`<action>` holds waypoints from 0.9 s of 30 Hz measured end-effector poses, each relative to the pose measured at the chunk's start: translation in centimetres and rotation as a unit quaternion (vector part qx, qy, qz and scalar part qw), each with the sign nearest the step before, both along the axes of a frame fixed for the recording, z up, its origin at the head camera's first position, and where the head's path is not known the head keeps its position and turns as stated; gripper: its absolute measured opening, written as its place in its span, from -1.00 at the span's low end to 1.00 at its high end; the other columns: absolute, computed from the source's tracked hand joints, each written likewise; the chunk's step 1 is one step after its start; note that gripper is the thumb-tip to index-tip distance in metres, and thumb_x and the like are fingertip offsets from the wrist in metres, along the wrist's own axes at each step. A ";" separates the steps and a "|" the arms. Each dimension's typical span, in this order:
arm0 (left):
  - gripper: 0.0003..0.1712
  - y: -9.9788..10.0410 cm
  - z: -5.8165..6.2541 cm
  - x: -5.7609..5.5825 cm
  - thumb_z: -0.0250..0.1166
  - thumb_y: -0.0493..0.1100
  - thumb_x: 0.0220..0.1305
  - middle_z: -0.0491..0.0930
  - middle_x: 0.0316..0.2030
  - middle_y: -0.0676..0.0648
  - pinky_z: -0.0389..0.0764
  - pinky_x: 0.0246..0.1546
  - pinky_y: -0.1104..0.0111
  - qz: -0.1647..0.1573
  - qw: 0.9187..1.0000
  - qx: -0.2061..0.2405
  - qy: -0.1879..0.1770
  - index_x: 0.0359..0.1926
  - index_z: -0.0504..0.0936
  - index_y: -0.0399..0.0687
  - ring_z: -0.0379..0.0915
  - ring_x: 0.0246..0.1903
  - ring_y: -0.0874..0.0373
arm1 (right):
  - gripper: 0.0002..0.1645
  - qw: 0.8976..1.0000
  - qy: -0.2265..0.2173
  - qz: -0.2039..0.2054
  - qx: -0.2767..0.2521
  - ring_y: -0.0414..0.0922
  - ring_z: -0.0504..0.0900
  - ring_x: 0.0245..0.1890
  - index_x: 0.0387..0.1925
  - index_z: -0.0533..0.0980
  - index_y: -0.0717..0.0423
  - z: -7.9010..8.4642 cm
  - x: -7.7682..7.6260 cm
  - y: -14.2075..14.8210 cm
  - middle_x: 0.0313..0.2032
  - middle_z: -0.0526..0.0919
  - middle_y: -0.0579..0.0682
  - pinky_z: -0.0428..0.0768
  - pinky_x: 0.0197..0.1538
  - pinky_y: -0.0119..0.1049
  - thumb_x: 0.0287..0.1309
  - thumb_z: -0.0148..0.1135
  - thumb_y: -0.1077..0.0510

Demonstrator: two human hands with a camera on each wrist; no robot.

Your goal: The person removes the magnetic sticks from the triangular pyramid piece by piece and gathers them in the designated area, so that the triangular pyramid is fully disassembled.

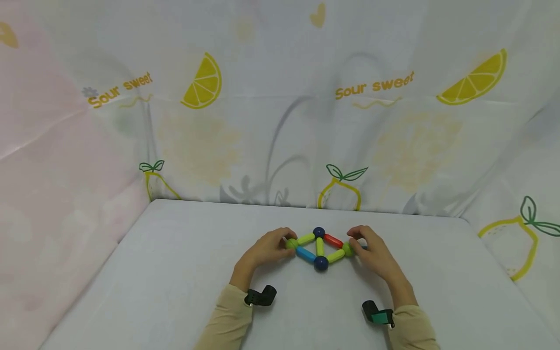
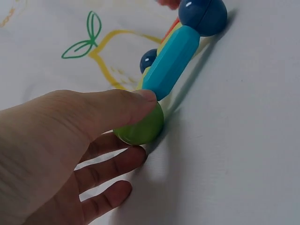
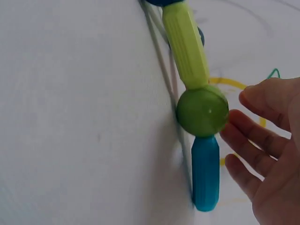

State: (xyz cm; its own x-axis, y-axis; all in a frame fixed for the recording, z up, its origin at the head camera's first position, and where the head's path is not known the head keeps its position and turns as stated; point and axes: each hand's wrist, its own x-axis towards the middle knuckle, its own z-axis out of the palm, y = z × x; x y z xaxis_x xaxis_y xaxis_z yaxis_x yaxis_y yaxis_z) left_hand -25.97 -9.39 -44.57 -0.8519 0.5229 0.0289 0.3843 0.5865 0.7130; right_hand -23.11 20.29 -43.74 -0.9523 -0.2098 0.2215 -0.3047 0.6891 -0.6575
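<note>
On the white table lies a diamond of magnetic building rods and balls. Its corners are a left green ball (image 1: 291,244), a right green ball (image 3: 202,110) and two dark blue balls (image 1: 321,263). A red rod (image 1: 333,240), a blue rod (image 2: 172,61) and several yellow-green rods (image 1: 320,247) join them, one crossing the middle. My left hand (image 1: 272,247) pinches the left green ball, thumb near the blue rod's end. Beside the right green ball is my right hand (image 3: 274,140), its fingers relaxed and thumb apart from the ball. Another blue rod (image 3: 205,174) sticks out from this ball.
The white table (image 1: 175,272) extends around the diamond on all sides. A cloth backdrop (image 1: 262,121) printed with lemons hangs behind the table and along its sides. Each wrist wears a black strap with a small camera (image 1: 265,295).
</note>
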 end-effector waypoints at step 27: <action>-0.61 2.8 0.0 1.3 0.34 0.01 0.17 0.60 -0.05 0.11 0.47 -0.10 0.41 -0.062 0.997 -0.015 0.053 0.02 0.57 0.08 0.49 -0.13 0.19 | -0.79 0.989 0.085 0.104 0.063 -0.14 0.51 -0.12 -0.18 0.54 0.05 -0.2 0.9 -5.4 -0.20 0.57 -0.11 0.47 0.01 -0.08 0.12 0.27 0.28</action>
State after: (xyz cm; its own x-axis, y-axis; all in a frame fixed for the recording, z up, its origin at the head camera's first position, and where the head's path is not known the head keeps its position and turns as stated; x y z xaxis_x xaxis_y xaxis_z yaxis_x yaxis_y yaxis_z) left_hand -24.70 -6.57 -44.55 -0.7733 0.6263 0.0984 0.5275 0.5496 0.6478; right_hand -22.24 14.92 -43.90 -0.8369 -0.4325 0.3353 -0.5472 0.6731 -0.4976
